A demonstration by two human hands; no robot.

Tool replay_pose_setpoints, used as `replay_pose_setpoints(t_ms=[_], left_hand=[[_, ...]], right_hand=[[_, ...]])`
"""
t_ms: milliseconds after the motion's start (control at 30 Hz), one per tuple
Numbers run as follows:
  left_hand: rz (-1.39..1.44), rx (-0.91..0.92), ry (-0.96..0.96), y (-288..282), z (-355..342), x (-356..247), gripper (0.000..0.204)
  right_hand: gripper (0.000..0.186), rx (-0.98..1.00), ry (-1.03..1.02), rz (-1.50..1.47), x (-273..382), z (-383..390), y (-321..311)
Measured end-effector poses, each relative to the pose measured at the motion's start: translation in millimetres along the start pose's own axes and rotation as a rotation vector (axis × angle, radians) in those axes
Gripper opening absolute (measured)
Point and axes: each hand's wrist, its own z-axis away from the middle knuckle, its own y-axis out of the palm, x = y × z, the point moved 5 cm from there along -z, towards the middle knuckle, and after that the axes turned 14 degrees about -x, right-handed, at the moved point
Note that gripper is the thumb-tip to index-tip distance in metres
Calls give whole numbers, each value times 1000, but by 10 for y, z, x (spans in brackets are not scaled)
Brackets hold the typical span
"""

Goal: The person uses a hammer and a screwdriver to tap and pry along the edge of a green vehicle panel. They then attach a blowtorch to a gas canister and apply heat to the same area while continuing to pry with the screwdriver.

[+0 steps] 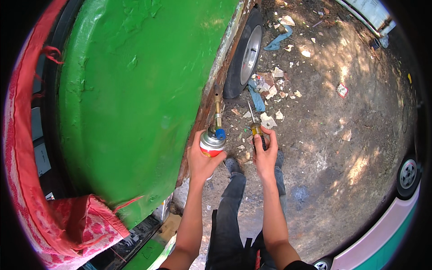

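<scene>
My left hand [201,161] is wrapped round a gas blowtorch [212,140], a canister with a metal top, a blue knob and a brass nozzle tube pointing away from me. No flame shows at its tip. In my right hand [266,155] is a screwdriver [256,130] with a yellow and black handle, its thin shaft pointing up and away. Close to the left of the torch stands a green painted vehicle panel [139,90], its surface wrinkled and blistered in places. Along the panel's lower edge runs a rusty brown strip [204,103].
A wheel [247,54] stands beyond the torch. Pale flakes [268,120] and a blue rag [256,96] litter the dirt ground. Red patterned cloth [94,225] hangs at the left. Another vehicle [378,238] is at the lower right, and a white panel [369,15] lies at the far right.
</scene>
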Motion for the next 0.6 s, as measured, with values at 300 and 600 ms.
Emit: replay_pose_setpoints(t_ms=[300,600], left_hand=[[-8,-68,47,-87,45,118,61],[14,-44,32,-51,20,62,59]], right_hand=[[30,10,4,34,-14,10,-19],[30,7,10,45,-33,45,-37]])
